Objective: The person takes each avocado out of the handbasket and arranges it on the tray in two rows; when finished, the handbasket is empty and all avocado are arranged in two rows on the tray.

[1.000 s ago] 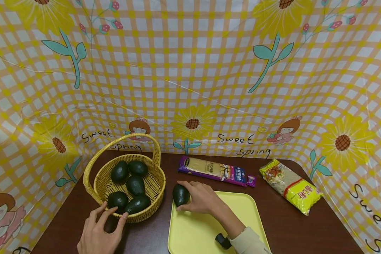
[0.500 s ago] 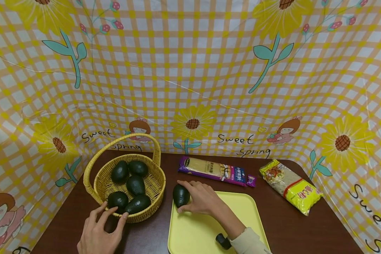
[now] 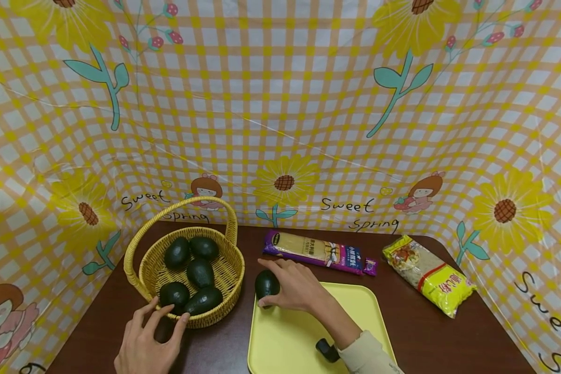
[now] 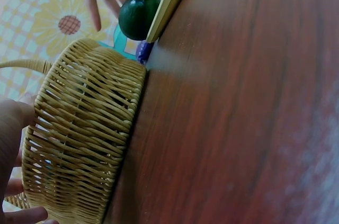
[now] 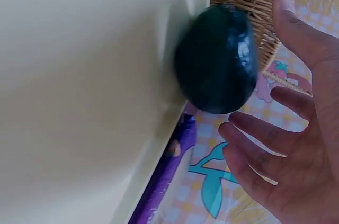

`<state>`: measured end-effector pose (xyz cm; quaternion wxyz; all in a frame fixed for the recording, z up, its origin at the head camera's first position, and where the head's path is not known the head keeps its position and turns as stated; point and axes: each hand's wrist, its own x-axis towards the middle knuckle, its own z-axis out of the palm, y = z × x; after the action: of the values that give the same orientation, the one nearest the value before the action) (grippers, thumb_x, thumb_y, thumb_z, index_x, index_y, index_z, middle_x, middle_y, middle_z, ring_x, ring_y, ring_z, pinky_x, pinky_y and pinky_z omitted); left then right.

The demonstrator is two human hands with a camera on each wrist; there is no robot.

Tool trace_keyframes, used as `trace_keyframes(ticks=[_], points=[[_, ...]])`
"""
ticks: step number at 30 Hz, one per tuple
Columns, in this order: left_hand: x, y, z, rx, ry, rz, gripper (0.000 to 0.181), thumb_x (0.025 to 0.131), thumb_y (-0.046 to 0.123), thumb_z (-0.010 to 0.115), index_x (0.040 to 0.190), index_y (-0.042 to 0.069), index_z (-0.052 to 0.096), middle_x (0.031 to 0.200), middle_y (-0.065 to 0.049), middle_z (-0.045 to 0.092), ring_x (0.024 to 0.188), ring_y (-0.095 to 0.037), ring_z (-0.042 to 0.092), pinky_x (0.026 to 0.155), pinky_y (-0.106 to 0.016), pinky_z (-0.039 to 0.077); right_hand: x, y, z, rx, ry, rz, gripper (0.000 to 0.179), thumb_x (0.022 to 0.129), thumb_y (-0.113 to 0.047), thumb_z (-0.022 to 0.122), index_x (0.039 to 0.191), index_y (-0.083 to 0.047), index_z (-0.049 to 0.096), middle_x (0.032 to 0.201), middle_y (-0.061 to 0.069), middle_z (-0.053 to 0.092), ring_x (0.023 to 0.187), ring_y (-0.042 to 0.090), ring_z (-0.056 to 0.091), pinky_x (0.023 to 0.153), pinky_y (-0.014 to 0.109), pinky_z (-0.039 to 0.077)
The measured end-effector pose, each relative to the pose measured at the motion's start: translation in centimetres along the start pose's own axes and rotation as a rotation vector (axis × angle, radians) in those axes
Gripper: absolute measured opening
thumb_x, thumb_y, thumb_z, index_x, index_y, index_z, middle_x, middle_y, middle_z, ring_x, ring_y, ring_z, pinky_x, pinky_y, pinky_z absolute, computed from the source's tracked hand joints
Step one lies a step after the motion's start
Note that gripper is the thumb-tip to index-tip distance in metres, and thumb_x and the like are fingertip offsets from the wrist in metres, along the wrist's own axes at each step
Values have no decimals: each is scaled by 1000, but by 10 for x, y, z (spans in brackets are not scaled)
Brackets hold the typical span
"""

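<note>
In the head view my left hand point(image 3: 147, 337) touches the front rim of a yellow wicker basket point(image 3: 229, 304) with spread thumb and fingertips. Inside the basket lie several dark green avocados point(image 3: 199, 272). My right hand point(image 3: 299, 288) is spread around another avocado point(image 3: 266, 285) at the far left corner of a pale yellow tray point(image 3: 308, 343). From the right wrist view, the thumb and fingers point(image 5: 254, 131) stand apart from this avocado point(image 5: 220, 62), which leans near the tray wall. The left wrist view shows the basket side point(image 4: 85, 134) close beside the left thumb point(image 4: 16, 115).
Behind the tray lies a purple pasta packet point(image 3: 313, 252) with a small purple packet point(image 3: 370, 266) at its right end. A yellow bag of noodles point(image 3: 430, 275) lies further right on the dark brown table point(image 3: 467, 343). A checked, flower-printed cloth point(image 3: 280, 104) surrounds the table's back and sides.
My right hand's fingers have spread away from the avocado on the tray, its index finger lifting a little. The left hand stays at the basket rim.
</note>
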<state>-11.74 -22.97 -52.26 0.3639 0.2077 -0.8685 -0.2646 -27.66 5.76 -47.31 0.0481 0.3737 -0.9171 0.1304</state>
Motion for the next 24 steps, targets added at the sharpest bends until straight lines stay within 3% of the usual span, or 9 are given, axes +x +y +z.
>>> trace_keyframes(ticks=[12,24], points=[[0,-1,1,6,-5,-7,38,80,45,95,106,18,86,131,-5,72,107,-37,66,69,-74,52,13,-17,-15,4,0,-34,88,89,-65,82,160,-24,53,142,15,67,117,34,71,77,42,62],[0,-1,0,14,4,12,39,79,44,96,106,17,86,129,-6,73,107,-38,67,68,-73,54,33,-40,-23,-38,63,-139,68,93,-60,80,145,-18,69,122,7,74,85,19,66,60,26,48]])
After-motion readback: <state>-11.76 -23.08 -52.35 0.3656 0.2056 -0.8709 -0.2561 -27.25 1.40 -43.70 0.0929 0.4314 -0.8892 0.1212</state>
